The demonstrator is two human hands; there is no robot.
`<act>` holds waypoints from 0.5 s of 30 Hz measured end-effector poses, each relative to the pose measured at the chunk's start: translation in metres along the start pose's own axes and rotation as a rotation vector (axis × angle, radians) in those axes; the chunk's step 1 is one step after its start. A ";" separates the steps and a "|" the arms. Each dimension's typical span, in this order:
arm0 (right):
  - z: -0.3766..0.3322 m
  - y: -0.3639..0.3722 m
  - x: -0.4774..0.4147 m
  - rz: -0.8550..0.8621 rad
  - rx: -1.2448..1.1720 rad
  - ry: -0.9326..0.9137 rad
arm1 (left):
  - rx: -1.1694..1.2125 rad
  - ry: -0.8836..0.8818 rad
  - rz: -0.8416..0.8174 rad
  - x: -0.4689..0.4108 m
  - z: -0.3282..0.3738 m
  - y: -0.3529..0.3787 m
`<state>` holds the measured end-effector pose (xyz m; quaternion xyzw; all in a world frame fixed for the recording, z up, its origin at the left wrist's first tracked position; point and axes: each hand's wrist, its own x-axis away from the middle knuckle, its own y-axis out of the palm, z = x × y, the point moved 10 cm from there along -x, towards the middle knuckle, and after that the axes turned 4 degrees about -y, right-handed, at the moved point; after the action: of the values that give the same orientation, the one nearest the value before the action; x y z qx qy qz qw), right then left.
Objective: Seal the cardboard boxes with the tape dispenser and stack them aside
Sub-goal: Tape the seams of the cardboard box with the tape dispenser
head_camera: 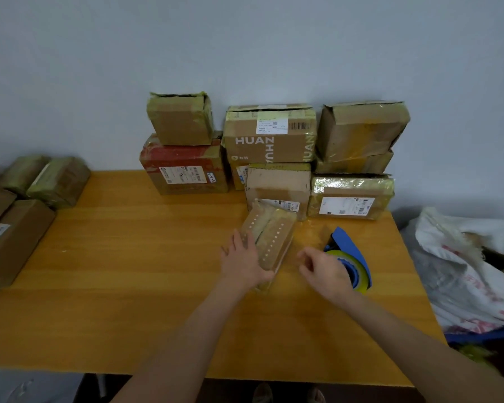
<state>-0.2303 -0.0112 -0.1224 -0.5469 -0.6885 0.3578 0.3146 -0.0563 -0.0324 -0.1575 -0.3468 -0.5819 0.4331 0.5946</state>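
left hand (242,260) flat, spread, pinning small cardboard box (272,242) | right hand (322,271) curled round tape dispenser (351,257) at 3 o'clock | hold box still, run tape straight

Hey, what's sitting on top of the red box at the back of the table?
A smaller cardboard box with yellowish tape on its edges stands on the red box. Its upper end looks open and dark; whatever is inside cannot be seen.
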 end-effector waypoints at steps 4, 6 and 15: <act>0.031 -0.024 0.003 0.058 0.064 0.104 | -0.227 0.268 -0.062 -0.002 -0.003 -0.003; 0.035 -0.022 -0.001 0.036 0.064 0.143 | -0.315 0.389 -0.032 0.003 -0.011 -0.010; -0.005 0.041 -0.014 -0.281 0.029 0.091 | 0.900 -0.200 0.271 0.043 -0.056 -0.001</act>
<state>-0.2015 -0.0179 -0.1547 -0.4560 -0.7380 0.2951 0.4004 -0.0031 0.0119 -0.1443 -0.0844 -0.3405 0.7468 0.5650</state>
